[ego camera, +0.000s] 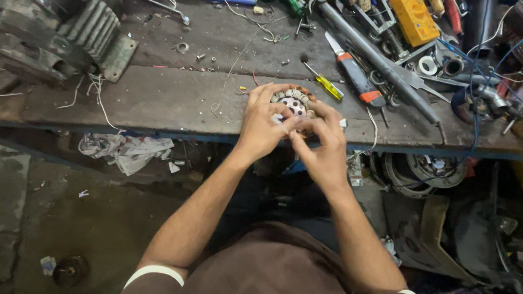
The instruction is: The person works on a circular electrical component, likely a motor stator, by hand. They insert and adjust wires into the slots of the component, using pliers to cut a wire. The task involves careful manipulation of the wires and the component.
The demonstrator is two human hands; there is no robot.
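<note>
While both hands meet at the near edge of the worn wooden workbench (156,100), the left hand (261,124) and right hand (323,145) close their fingertips together on a round motor stator (292,101), a ring of pale winding slots with copper-coloured coils. Just beyond the right hand lie a yellow-handled screwdriver (321,80) and an orange-and-grey utility knife (354,77). Far off past the left hand sits a ribbed grey metal motor housing (59,26).

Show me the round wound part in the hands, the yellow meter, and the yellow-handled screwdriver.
Round wound stator (294,100), head view: its toothed rim showing above the fingers.
Yellow multimeter (414,18), head view: middle of its casing.
Yellow-handled screwdriver (328,86), head view: its handle.
</note>
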